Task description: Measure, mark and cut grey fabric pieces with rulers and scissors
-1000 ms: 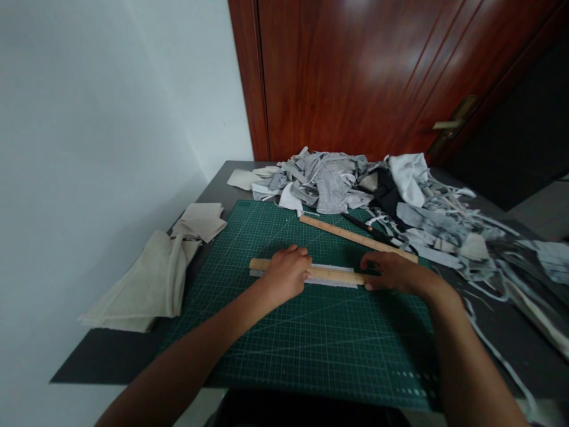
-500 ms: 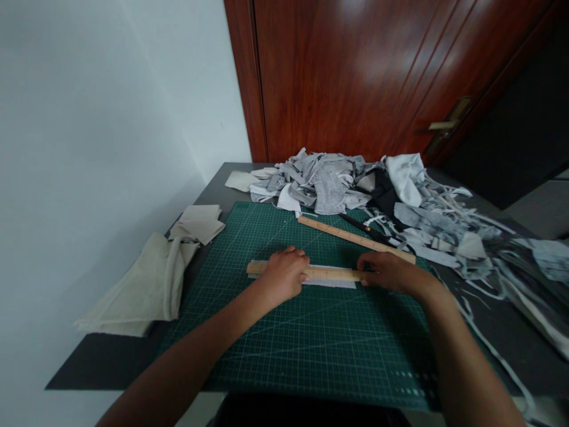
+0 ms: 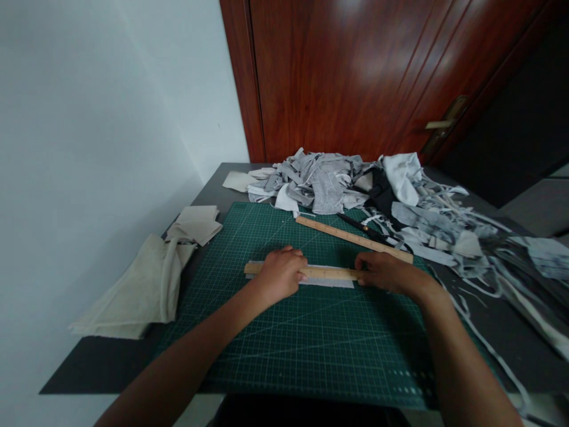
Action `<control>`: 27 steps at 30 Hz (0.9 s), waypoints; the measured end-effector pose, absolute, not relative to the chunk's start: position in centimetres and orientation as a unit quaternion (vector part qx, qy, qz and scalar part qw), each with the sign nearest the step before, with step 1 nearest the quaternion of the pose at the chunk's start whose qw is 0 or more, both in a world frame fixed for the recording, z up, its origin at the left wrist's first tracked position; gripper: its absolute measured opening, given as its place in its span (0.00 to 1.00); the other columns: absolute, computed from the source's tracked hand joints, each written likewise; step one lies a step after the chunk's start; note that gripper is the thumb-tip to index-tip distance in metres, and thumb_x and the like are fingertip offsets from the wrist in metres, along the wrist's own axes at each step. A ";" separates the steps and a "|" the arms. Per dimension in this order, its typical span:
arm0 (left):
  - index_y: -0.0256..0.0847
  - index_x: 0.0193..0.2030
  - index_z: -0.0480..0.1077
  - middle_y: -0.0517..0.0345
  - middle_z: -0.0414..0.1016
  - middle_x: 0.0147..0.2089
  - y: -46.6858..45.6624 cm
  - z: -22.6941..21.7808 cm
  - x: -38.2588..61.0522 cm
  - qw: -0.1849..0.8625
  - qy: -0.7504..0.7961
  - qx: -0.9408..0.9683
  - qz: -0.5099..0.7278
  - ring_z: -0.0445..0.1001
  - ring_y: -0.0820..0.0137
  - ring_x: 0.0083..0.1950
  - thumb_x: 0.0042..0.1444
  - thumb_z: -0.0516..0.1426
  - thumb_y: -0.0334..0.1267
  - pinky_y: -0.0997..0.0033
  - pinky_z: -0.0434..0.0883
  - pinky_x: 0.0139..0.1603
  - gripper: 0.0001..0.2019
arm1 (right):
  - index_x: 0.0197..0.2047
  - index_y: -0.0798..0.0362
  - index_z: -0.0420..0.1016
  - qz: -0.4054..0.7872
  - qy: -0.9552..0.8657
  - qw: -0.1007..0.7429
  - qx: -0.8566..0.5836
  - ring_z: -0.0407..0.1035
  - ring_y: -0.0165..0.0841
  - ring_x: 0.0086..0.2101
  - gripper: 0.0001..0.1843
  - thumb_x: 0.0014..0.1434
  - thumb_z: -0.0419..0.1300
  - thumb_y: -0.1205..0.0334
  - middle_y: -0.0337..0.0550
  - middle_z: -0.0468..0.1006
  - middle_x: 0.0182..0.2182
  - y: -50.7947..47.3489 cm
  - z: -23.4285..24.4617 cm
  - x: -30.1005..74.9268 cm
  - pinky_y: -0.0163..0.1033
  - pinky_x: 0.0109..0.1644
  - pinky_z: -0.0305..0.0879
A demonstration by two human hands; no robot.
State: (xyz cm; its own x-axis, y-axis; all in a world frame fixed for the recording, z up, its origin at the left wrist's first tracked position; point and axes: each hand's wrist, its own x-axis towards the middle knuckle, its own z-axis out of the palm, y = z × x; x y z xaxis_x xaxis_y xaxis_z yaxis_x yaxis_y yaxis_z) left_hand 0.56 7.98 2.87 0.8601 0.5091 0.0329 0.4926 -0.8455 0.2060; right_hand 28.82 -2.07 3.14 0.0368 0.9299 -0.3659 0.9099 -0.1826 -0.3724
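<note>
A wooden ruler (image 3: pixel 326 272) lies crosswise over a pale grey strip of fabric (image 3: pixel 331 283) on the green cutting mat (image 3: pixel 311 344). My left hand (image 3: pixel 282 271) is closed over the ruler left of its middle, fingers curled across it. At the ruler's right end my right hand (image 3: pixel 380 271) grips it, thumb and fingers bent around the end. The fabric shows as a narrow band along both long edges of the ruler. What lies beneath my left palm is hidden.
Behind the hands lie a second wooden ruler (image 3: pixel 351 237) and black-bladed scissors (image 3: pixel 362 228). Heaped grey and white fabric scraps (image 3: pixel 326 184) line the back and right. Folded cream cloth (image 3: pixel 133 290) lies at left, beside a white wall (image 3: pixel 111 148). A wooden door (image 3: pixel 347 77) stands behind.
The whole view has shifted slightly to the left. Both hands keep their places on the ruler, and the ruler and fabric strip show no clear movement on the mat.
</note>
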 end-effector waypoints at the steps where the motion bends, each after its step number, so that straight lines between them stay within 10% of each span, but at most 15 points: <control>1: 0.40 0.38 0.76 0.53 0.79 0.44 8.0 2.8 0.6 0.099 0.262 0.959 0.044 0.74 0.58 0.51 0.63 0.60 0.32 0.58 0.70 0.51 0.03 | 0.44 0.48 0.77 0.272 -0.637 0.016 -0.721 0.74 0.40 0.38 0.09 0.59 0.63 0.61 0.42 0.79 0.36 -2.1 3.2 28.8 0.38 0.34 0.59; 27: 0.40 0.37 0.75 0.53 0.79 0.45 7.4 2.8 0.4 0.098 0.268 0.957 0.048 0.73 0.58 0.51 0.63 0.59 0.32 0.58 0.70 0.48 0.04 | 0.40 0.46 0.76 0.281 -0.655 0.026 -0.702 0.75 0.41 0.36 0.06 0.58 0.63 0.58 0.41 0.80 0.33 -1.8 1.0 30.2 0.39 0.34 0.59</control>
